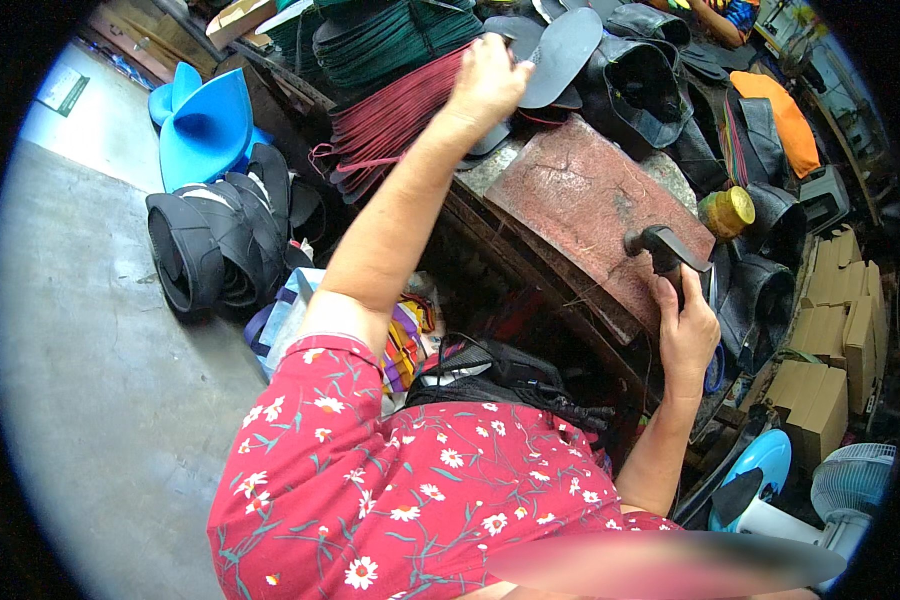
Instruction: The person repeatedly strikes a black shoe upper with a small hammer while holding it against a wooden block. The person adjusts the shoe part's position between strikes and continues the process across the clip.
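Observation:
My left hand (490,82) reaches far forward over the bench, fingers bent at the edge of a dark grey sole-shaped piece (562,58). It seems to pinch that edge; the fingertips are partly hidden. More dark sole pieces lie under and behind it. Close by the left wrist is a stack of dark red sheets (395,120). My right hand (688,325) is closed round the dark handle of a black hammer-like tool (662,246). The tool's head is over the right part of a worn reddish board (570,190) on the bench.
Beyond the board are black shoe-like pieces (635,85), an orange piece (780,120) and a yellow tin (727,212). Dark green stacked sheets (400,40) stand at the back. Cardboard boxes (815,400) and a fan (855,480) are at right; black curved pieces (220,235) sit left.

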Tool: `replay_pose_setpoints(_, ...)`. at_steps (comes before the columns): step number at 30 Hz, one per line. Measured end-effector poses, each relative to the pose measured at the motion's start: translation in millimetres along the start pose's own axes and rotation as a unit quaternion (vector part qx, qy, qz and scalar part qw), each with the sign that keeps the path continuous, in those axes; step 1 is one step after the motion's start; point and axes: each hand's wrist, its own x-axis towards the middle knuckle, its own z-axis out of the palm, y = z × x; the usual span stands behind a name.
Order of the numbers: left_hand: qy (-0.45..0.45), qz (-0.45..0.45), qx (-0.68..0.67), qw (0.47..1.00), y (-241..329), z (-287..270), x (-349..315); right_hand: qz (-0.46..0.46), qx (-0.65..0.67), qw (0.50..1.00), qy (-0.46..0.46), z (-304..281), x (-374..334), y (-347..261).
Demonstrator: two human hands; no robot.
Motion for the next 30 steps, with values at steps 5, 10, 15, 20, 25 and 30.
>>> replay_pose_setpoints(5,0.056,-0.032,0.185,0.981,-56.7,-49.1,18.9,-0.001,0.002,1.000,0.000,-0.3,-1.0,-0.9)
replay_pose_setpoints(10,0.029,-0.077,0.141,0.987,-78.3,-70.9,12.6,0.011,0.001,1.000,-0.012,-2.6,0.7,-2.7)
replay_pose_setpoints(15,0.115,0.348,0.015,0.930,-22.3,-19.0,17.2,0.016,0.009,1.000,-0.010,-3.3,1.1,-1.7)
replay_pose_setpoints(20,-0.113,0.296,0.121,0.941,3.9,22.0,17.0,0.015,0.012,1.000,-0.015,-2.3,0.2,-0.1)
replay_pose_setpoints(25,-0.035,0.172,0.167,0.970,10.5,35.6,3.4,0.020,0.011,1.000,-0.017,-1.5,1.5,0.1)
replay_pose_setpoints(30,-0.074,0.034,0.053,0.995,-3.2,16.5,34.4,0.016,0.011,1.000,-0.013,-0.6,0.7,2.5)
